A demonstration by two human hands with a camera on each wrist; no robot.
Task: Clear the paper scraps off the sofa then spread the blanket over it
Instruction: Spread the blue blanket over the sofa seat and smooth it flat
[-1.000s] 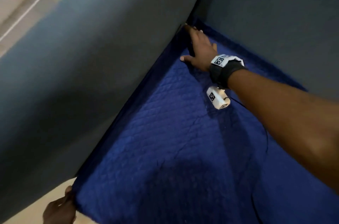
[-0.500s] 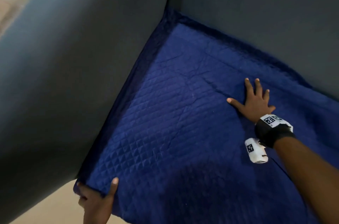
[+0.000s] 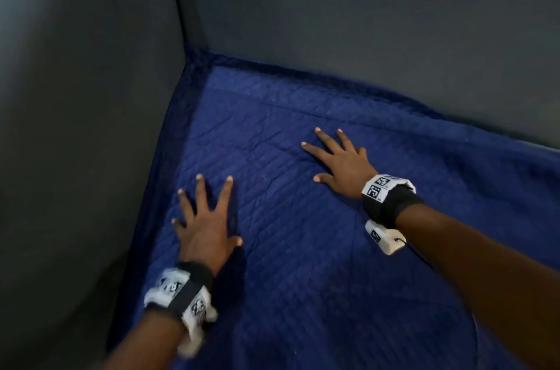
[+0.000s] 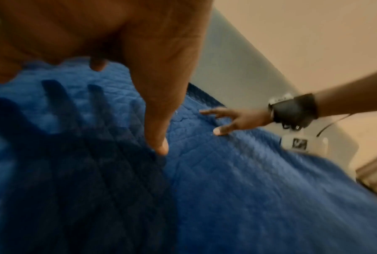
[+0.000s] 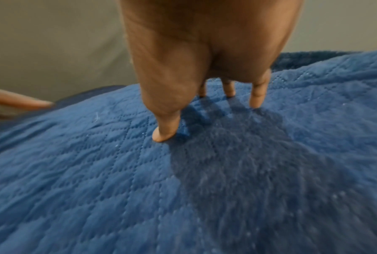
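Observation:
A dark blue quilted blanket (image 3: 303, 248) lies flat over the seat of the grey sofa (image 3: 363, 21), its edges running along the armrest and the backrest. My left hand (image 3: 206, 218) rests palm down on the blanket near the armrest, fingers spread and straight. My right hand (image 3: 339, 160) lies flat on it further back, near the backrest, fingers spread too. In the left wrist view the left hand (image 4: 157, 120) touches the blanket (image 4: 248, 189) with the right hand (image 4: 237, 120) beyond. The right wrist view shows the right hand (image 5: 205, 103) with its fingertips on the blanket (image 5: 96, 171). No paper scraps show.
The grey armrest (image 3: 75, 127) rises on the left and the backrest closes the far side, meeting in a corner (image 3: 185, 48). A beige floor (image 4: 313, 43) shows beyond the sofa in the left wrist view.
My left hand let go of the blanket's front corner and came up flat onto the seat. My right hand drew back from the far corner and lies flat near the backrest.

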